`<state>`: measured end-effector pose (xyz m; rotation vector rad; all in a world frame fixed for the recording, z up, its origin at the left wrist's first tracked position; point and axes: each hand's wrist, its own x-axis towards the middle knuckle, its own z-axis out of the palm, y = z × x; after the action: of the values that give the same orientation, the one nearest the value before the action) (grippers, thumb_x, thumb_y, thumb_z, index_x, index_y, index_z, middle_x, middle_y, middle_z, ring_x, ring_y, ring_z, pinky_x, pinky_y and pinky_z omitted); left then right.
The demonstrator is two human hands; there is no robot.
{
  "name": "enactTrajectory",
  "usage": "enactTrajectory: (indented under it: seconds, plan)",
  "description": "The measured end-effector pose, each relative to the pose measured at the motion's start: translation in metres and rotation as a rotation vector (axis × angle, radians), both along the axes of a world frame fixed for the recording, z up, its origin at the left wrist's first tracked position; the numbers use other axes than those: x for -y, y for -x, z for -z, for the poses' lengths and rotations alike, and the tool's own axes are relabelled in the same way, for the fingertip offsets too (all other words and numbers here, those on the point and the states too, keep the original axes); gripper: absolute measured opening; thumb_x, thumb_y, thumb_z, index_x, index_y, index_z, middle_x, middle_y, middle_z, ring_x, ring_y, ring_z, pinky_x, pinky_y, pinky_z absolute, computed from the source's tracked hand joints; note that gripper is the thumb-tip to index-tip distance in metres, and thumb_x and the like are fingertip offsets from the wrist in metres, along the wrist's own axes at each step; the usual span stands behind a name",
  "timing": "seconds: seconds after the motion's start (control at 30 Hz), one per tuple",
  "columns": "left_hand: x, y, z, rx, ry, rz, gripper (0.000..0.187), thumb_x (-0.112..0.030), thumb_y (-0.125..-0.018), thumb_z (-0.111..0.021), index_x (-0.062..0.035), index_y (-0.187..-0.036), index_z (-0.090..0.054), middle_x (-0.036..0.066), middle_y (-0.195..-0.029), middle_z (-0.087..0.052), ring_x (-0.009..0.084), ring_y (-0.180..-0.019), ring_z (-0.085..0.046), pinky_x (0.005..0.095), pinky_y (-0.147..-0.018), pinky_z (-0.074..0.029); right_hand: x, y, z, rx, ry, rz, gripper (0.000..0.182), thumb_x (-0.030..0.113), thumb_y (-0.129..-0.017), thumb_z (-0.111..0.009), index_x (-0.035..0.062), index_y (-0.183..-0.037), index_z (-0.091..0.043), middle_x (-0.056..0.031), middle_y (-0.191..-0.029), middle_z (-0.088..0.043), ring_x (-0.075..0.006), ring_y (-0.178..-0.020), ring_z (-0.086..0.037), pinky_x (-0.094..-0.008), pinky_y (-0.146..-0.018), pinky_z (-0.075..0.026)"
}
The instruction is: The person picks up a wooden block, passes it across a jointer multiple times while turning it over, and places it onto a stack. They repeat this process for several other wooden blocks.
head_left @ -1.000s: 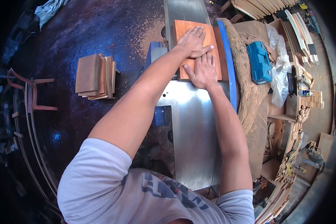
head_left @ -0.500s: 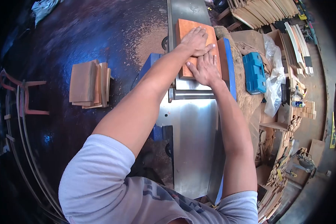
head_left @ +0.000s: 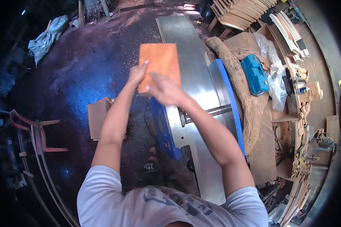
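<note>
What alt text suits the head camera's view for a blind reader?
A left hand grips an orange board, a blurred right hand against it, by the edge of a metal table. More boards lie on the floor at left, a blue-green case at right.

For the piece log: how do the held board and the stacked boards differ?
The held board is bright orange; the stacked boards look duller brown. The held board is one piece, gripped in the left hand; the stacked boards sit together, partly hidden. Both are flat wood.
</note>
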<state>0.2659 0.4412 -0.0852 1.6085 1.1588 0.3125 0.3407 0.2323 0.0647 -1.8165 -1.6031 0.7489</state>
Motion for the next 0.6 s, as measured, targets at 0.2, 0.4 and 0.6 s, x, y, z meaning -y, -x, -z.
enactTrajectory:
  seconds: [0.2,0.4,0.6]
  plan:
    - [0.094,0.206,-0.01,0.839,1.109,-0.039,0.076,-0.055,-0.105,-0.049,0.0056,-0.149,-0.043,0.023,-0.123,-0.061,0.0286,-0.107,-0.065,0.0396,-0.085,-0.056,0.197,0.114,-0.033,-0.457,-0.228,-0.042,0.052,0.026,-0.102,-0.061,-0.0032,-0.144,-0.055,-0.022,-0.131,-0.067,-0.0335,-0.115,-0.069,-0.0396,-0.097,-0.054]
    - [0.244,0.267,-0.071,1.366,1.56,0.13,0.082,-0.053,-0.102,-0.049,0.0065,-0.155,-0.028,0.016,-0.108,-0.05,0.0239,-0.093,-0.053,0.0395,-0.079,-0.051,0.342,0.174,0.007,-0.701,-0.017,0.326,0.057,0.029,-0.105,-0.058,-0.0061,-0.149,-0.048,-0.0186,-0.134,-0.065,-0.022,-0.11,-0.068,-0.0335,-0.094,-0.053]
    - [0.409,0.257,-0.09,1.053,0.962,0.158,0.068,-0.054,-0.108,-0.043,-0.001,-0.151,-0.043,0.019,-0.121,-0.063,0.0292,-0.103,-0.066,0.0431,-0.087,-0.057,0.415,0.211,-0.068,-0.718,-0.074,0.461,0.108,0.053,-0.091,-0.074,-0.01,-0.16,-0.021,-0.0272,-0.149,-0.052,-0.0298,-0.123,-0.063,-0.0405,-0.105,-0.05]
